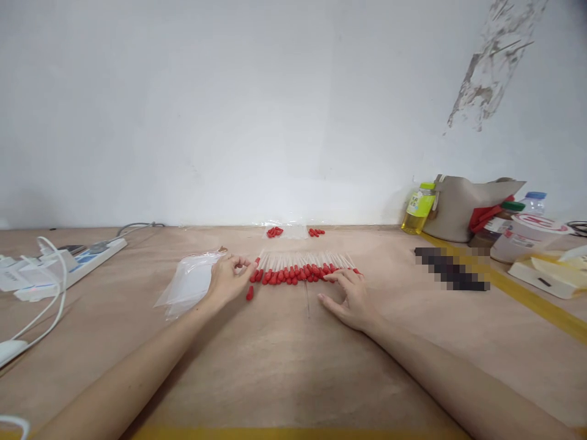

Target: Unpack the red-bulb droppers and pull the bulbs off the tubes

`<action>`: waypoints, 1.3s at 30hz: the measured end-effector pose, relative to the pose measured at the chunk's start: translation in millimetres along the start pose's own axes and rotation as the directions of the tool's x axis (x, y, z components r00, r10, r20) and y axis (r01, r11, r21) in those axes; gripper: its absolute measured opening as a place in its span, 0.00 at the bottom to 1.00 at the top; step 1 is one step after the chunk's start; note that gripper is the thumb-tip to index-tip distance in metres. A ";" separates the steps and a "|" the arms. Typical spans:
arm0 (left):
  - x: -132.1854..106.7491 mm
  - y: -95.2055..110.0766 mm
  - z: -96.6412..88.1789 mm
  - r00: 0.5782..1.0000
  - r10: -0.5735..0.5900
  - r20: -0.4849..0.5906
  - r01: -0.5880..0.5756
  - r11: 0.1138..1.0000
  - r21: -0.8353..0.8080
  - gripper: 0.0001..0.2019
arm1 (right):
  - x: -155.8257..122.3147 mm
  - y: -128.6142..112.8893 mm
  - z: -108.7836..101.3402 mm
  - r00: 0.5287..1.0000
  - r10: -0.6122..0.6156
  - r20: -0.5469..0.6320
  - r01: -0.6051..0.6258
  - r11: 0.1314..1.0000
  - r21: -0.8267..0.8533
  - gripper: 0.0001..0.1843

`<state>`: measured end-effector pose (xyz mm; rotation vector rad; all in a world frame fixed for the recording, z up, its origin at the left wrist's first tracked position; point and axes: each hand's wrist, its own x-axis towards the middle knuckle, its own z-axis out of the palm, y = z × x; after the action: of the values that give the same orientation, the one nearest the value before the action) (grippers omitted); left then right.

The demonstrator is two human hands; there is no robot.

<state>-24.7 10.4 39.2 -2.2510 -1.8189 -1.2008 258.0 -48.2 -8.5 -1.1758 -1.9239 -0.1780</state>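
Note:
A row of several clear droppers with red rubber bulbs [302,269] lies side by side on the wooden table [284,366]. My left hand [228,278] rests at the row's left end, fingers curled in a loose pinch by the first droppers; what it holds, if anything, is too small to name. One red bulb [249,293] lies loose just below it. My right hand [351,296] lies flat with fingers spread, fingertips touching the bulbs at the row's right end. A stack of clear plastic bags [188,284] lies under and left of my left hand.
More red bulbs [274,231] and a clear bag lie by the wall. A power strip with white chargers and cables [68,263] sits at left. At right stand a yellow-green bottle [418,209], a beige bag [463,208], bottles and containers, beyond a yellow tape line [532,299].

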 end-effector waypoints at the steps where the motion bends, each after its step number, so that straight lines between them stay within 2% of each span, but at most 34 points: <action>1: -1.0 3.7 -4.2 0.998 0.064 -0.027 -0.065 0.998 -0.002 0.13 | -0.5 0.9 1.0 1.000 -0.001 -0.020 0.001 1.000 -0.009 0.17; 4: -10.0 17.8 -11.6 0.967 0.249 -0.052 -0.251 0.968 -0.032 0.11 | -2.3 1.7 1.2 0.997 -0.029 -0.076 0.023 0.997 -0.072 0.22; 6: -20.7 26.6 -10.8 0.926 0.374 -0.041 -0.376 0.925 -0.051 0.10 | -3.2 0.3 -0.7 0.992 -0.072 -0.105 0.057 0.989 -0.139 0.27; 8: -33.1 32.6 -6.2 0.851 0.524 -0.030 -0.525 0.850 -0.049 0.08 | -3.9 -2.2 -3.4 0.986 -0.134 -0.101 0.113 0.975 -0.190 0.31; 10: -44.3 35.2 0.5 0.757 0.653 -0.017 -0.653 0.756 -0.046 0.06 | -4.2 -5.1 -5.7 0.976 -0.208 -0.056 0.193 0.960 -0.202 0.30; 13: -54.5 35.2 9.8 0.654 0.756 -0.009 -0.755 0.653 -0.062 0.04 | -4.2 -9.0 -6.8 0.951 -0.307 0.022 0.306 0.934 -0.186 0.24; 17: -55.5 32.4 14.8 0.592 0.805 -0.022 -0.804 0.589 -0.078 0.03 | -3.4 -10.5 -4.7 0.936 -0.348 0.049 0.351 0.918 -0.184 0.18; 22: -52.0 28.0 13.4 0.584 0.811 0.014 -0.807 0.583 -0.090 0.03 | -2.6 -8.8 -2.1 0.917 -0.386 0.101 0.396 0.910 -0.125 0.10; 25: -51.8 28.1 13.0 0.639 0.768 0.035 -0.762 0.639 -0.109 0.05 | -2.5 -11.3 -1.9 0.909 -0.383 0.167 0.403 0.908 -0.117 0.09; 27: -52.3 30.2 13.8 0.690 0.721 0.054 -0.712 0.691 -0.128 0.11 | -2.8 -15.3 -1.6 0.915 -0.362 0.180 0.384 0.917 -0.110 0.10; 28: -52.6 31.8 14.7 0.703 0.707 0.070 -0.696 0.705 -0.138 0.14 | -3.0 -17.6 -1.1 0.919 -0.353 0.178 0.374 0.922 -0.103 0.11; 30: -53.6 35.2 17.3 0.698 0.709 0.101 -0.692 0.705 -0.156 0.15 | -3.7 -22.1 0.3 0.924 -0.347 0.163 0.363 0.928 -0.085 0.12; 33: -55.4 39.4 21.4 0.683 0.720 0.125 -0.701 0.694 -0.165 0.09 | -4.7 -26.6 2.6 0.921 -0.362 0.143 0.373 0.926 -0.058 0.11; 39: -59.4 40.2 21.2 0.709 0.672 0.214 -0.664 0.738 -0.115 0.11 | -6.8 -25.3 1.1 0.912 -0.391 0.127 0.397 0.917 -0.024 0.10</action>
<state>18.6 -42.6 8.9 -2.7845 -0.8223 -0.8291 238.8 -66.0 -6.8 -0.8294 -2.2617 -0.3805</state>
